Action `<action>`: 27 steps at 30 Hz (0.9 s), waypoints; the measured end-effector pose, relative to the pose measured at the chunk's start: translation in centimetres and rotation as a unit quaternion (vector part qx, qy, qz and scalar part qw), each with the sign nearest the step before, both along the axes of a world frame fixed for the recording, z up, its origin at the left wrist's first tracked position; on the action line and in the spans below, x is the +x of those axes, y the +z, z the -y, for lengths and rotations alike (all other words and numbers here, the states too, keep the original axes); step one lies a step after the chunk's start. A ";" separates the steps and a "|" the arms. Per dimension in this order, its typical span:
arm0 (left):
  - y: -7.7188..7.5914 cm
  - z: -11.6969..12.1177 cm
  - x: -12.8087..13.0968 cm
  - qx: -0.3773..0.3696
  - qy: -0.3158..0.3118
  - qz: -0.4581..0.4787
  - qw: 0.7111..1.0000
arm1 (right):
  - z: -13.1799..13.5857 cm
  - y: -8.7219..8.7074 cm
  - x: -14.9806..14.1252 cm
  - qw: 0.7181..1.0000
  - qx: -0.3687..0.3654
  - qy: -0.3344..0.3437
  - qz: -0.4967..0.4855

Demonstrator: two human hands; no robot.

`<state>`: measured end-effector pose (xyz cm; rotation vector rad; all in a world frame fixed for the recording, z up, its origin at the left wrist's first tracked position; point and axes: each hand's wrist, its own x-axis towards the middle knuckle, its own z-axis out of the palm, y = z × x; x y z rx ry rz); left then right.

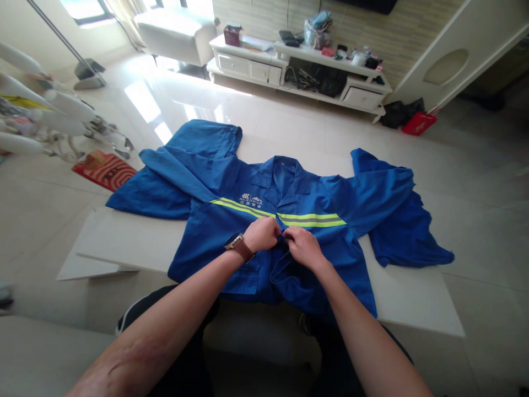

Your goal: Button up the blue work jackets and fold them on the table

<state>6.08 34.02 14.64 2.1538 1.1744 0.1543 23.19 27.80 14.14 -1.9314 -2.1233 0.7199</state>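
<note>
A blue work jacket lies front side up, its collar pointing away from me. Yellow-and-grey reflective strips cross its chest, and a white printed logo sits above the left strip. My left hand, with a watch on the wrist, pinches the jacket's front edge just below the strips. Close beside it, my right hand pinches the opposite front edge. The fingers hide whatever fastening is between them. Below my hands the front hangs apart in folds.
The jacket rests on a white table; other blue cloth lies under both sleeves. A red patterned bag and a white rack stand at left. Across the floor is a white TV cabinet with clutter, beside a pale stool.
</note>
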 end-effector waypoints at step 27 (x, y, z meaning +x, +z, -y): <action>-0.4 -0.6 -0.3 0.012 -0.017 -0.030 0.999 | 0.3 -0.4 -0.3 0.999 0.047 0.026 -0.004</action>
